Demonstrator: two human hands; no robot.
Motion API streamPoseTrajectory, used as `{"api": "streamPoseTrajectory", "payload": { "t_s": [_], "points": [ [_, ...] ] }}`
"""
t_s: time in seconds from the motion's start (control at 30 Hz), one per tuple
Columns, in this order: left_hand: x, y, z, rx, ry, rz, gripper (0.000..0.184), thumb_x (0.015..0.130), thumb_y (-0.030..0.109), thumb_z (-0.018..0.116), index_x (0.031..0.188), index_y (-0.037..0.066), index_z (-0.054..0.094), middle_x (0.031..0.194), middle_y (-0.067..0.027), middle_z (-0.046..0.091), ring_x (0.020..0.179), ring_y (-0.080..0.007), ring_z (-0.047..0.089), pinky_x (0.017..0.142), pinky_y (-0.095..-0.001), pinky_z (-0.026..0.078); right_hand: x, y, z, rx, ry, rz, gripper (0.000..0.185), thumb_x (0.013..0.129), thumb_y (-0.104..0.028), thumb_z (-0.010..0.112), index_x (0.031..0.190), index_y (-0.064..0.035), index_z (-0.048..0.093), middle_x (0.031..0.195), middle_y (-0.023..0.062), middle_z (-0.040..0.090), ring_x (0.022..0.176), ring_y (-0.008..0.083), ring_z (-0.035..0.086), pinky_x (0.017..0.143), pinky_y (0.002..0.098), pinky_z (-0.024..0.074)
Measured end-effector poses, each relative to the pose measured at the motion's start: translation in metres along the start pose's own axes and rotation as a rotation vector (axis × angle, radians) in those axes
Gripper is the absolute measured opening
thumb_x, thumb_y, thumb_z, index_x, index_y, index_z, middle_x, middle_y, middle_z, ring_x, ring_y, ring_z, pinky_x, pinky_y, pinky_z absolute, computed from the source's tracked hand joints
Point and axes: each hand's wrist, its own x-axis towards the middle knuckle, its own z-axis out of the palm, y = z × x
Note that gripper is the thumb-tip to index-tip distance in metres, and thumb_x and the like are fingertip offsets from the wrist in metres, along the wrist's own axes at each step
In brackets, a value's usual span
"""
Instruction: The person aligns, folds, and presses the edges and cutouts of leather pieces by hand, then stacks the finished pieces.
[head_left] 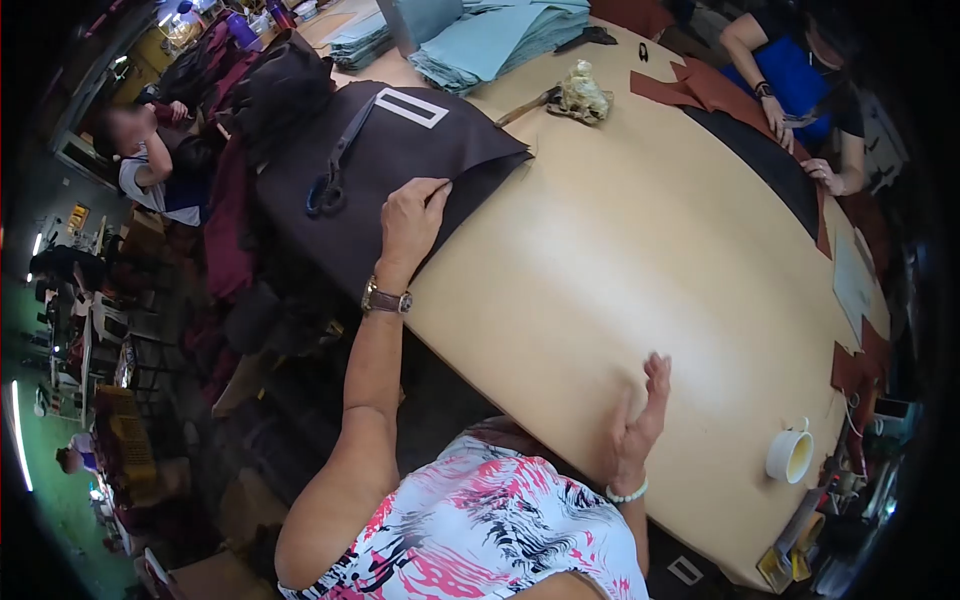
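Observation:
My left hand (412,222), with a watch at the wrist, is at the near edge of a dark fabric sheet (300,160). Its thumb and forefinger pinch that edge. On the sheet lie scissors (340,165) with dark handles and a white rectangular frame (411,107). One pointed corner of the fabric lifts a little toward the right. My right hand (640,425), a pale bracelet at its wrist, hovers over the near side of the table (560,270). Its fingers are stretched out and it holds nothing.
Farther back are stacked light-blue sheets (500,45) and a brush-like tool (530,106) beside a crusted lump (581,97). A white cup (790,456) stands at the right. Across the table, a person's hands (800,150) rest by reddish-brown (700,85) and black pieces (750,160). Dark cloth heaps (285,90) lie left.

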Motion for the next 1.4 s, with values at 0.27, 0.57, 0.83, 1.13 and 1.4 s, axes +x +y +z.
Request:
{"api": "streamPoseTrajectory", "payload": {
  "t_s": [0.27, 0.57, 0.83, 1.13, 1.4],
  "points": [
    [0.006, -0.006, -0.007, -0.095, -0.007, 0.051, 0.015, 0.081, 0.014, 0.060, 0.088, 0.002, 0.066, 0.089, -0.0139, 0.065, 0.082, -0.0316, 0.062, 0.070, -0.0370, 0.050, 0.168, -0.092, 0.152, 0.264, -0.270, -0.243, 0.087, 0.080, -0.028, 0.065, 0.139, 0.0036, 0.010, 0.102, 0.0293, 0.059, 0.077, 0.0366, 0.062, 0.067, 0.0386, 0.0504],
    [0.060, -0.101, -0.061, 0.075, -0.041, -0.095, 0.044, 0.077, 0.031, 0.069, 0.107, 0.000, 0.062, 0.110, -0.0162, 0.061, 0.100, -0.0289, 0.059, 0.088, -0.0342, 0.045, 0.216, -0.101, 0.225, 0.247, -0.247, 0.006, 0.083, 0.081, -0.007, 0.053, 0.140, 0.0038, -0.005, 0.135, 0.0328, 0.028, 0.120, 0.0429, 0.039, 0.101, 0.0403, 0.0325],
    [0.067, -0.164, -0.048, 0.291, 0.080, -0.052, 0.034, 0.077, 0.009, 0.059, 0.111, 0.009, 0.060, 0.101, -0.0129, 0.060, 0.091, -0.0323, 0.059, 0.079, -0.0397, 0.047, 0.201, -0.101, 0.233, 0.286, -0.178, -0.089, 0.083, 0.082, -0.001, 0.051, 0.142, -0.0019, -0.007, 0.140, 0.0298, 0.023, 0.126, 0.0403, 0.034, 0.104, 0.0381, 0.0284],
    [0.083, -0.152, -0.075, 0.348, 0.165, -0.035, 0.035, 0.077, 0.008, 0.059, 0.112, 0.011, 0.060, 0.100, -0.0123, 0.062, 0.091, -0.0316, 0.060, 0.078, -0.0399, 0.047, 0.173, -0.053, 0.107, 0.478, -0.108, 0.211, 0.086, 0.083, 0.005, 0.054, 0.145, -0.0095, -0.005, 0.115, 0.0175, 0.054, 0.087, 0.0171, 0.058, 0.074, 0.0268, 0.0473],
    [0.082, -0.135, -0.036, 0.489, 0.118, 0.281, 0.044, 0.081, 0.015, 0.060, 0.120, 0.000, 0.049, 0.110, -0.0191, 0.056, 0.108, -0.0336, 0.050, 0.093, -0.0418, 0.039, 0.085, 0.043, -0.064, 0.188, 0.087, 0.390, 0.079, 0.077, 0.004, 0.055, 0.143, 0.0009, 0.011, 0.145, 0.0214, 0.021, 0.126, 0.0256, 0.036, 0.098, 0.0326, 0.0384]
  ]
}}
